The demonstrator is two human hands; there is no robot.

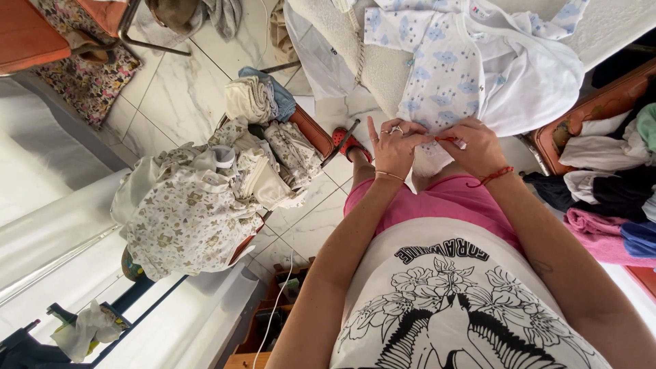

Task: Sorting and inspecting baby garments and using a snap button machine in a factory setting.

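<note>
At the lap, left hand (393, 147) and right hand (478, 145) each pinch the cloud-print baby garment's (437, 75) hem, stretching it flat between them for handling.

Both hands meet at the lower edge of a white baby garment with blue clouds (437, 75), which lies on a pale padded surface (342, 34). The left hand (395, 145) pinches the fabric; the right hand (478, 145) pinches a small red item beside it. A pile of beige-patterned baby clothes (205, 205) lies to the left, well apart.
</note>
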